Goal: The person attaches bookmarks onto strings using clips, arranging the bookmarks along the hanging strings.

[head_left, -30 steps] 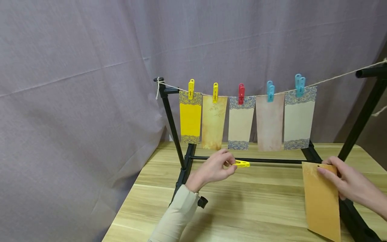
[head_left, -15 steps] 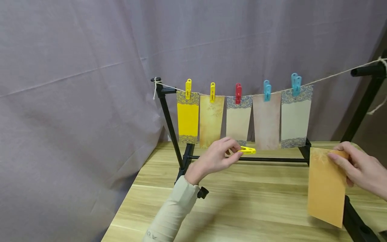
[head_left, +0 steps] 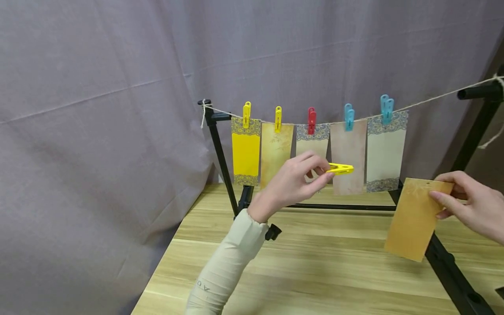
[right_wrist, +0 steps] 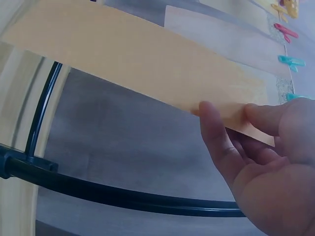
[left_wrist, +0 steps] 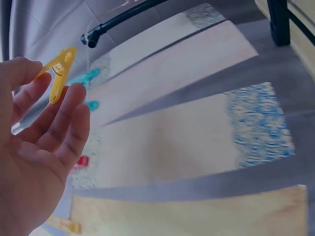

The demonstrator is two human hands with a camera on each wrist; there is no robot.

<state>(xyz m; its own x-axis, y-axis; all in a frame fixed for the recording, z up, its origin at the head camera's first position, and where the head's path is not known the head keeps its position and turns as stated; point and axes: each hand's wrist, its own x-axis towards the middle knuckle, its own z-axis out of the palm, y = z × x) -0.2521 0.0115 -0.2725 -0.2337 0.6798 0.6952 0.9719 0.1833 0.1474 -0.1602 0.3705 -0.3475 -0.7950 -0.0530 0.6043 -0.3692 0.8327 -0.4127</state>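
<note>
A yellow clothespin is pinched between the thumb and fingers of my left hand, in front of the hanging cards. My right hand grips an orange card near its upper right corner, and the card hangs tilted over the table. In the right wrist view the card stretches away from my thumb and fingers. Behind my hands a string carries several cards, among them a bright yellow one and a pinkish one. Yellow, red and blue clothespins hold them.
Black frame posts stand at both ends of the string, with a low crossbar between them. Below lies a wood-grain table. A grey curtain hangs behind and to the left.
My left hand has risen and moved right with the yellow clothespin. My right hand has lifted the orange card, whose lower end has swung left.
</note>
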